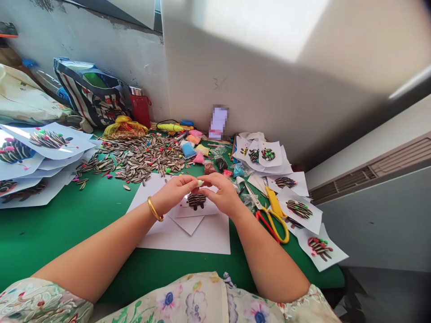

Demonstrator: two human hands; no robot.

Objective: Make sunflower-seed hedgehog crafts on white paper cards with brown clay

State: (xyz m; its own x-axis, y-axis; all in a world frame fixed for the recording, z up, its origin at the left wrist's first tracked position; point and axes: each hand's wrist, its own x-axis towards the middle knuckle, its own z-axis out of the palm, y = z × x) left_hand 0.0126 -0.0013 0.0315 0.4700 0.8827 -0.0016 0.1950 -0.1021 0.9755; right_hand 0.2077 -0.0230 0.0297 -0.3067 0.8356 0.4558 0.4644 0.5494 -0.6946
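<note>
My left hand (177, 192), with a gold bangle at the wrist, and my right hand (222, 193) meet above the paper. Pinched between their fingertips is a small pale green lump of modelling clay (200, 183). Just beneath lies a white card (210, 210) bearing a hedgehog figure (196, 201) made of striped sunflower seeds with dark feet. My fingers partly cover its top. This card rests on other white sheets (151, 235) on the green table.
Loose sunflower seeds (144, 157) spread behind my left hand. Bags of coloured clay (189, 150) lie at the back. Right of my hands are yellow-handled scissors (269, 215) and a yellow cutter (275, 202). Finished-looking cards (305, 204) line the right edge; more cards (43, 168) are stacked left. A red flask (140, 110) stands behind.
</note>
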